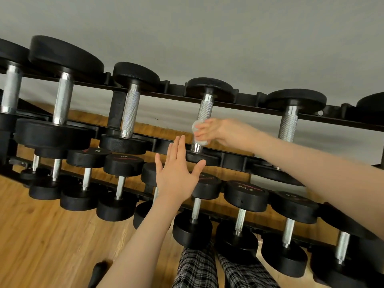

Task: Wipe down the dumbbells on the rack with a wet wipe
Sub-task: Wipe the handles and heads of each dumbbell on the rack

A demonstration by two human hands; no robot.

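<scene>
The right hand is curled round the knurled metal handle of a dumbbell on the top tier of the rack, its fingers pressing a crumpled wet wipe against the lower part of the bar. The left hand is spread flat with fingers wide, holding nothing, in front of the tier below; whether it touches a weight there cannot be told.

Assessment: the dumbbell is heavy, rigid and seated in its cradle, so it should be cleaned in place, not lifted. The wipe is light, soft and damp; it will conform to the bar if wrapped round it and drawn along. The knurling is likely to snag and drag the cloth, so a firm encircling hold is advised. The black end discs look smoother and suit a flat-palm pass. Neighbouring dumbbells on both tiers appear still to be done.
</scene>
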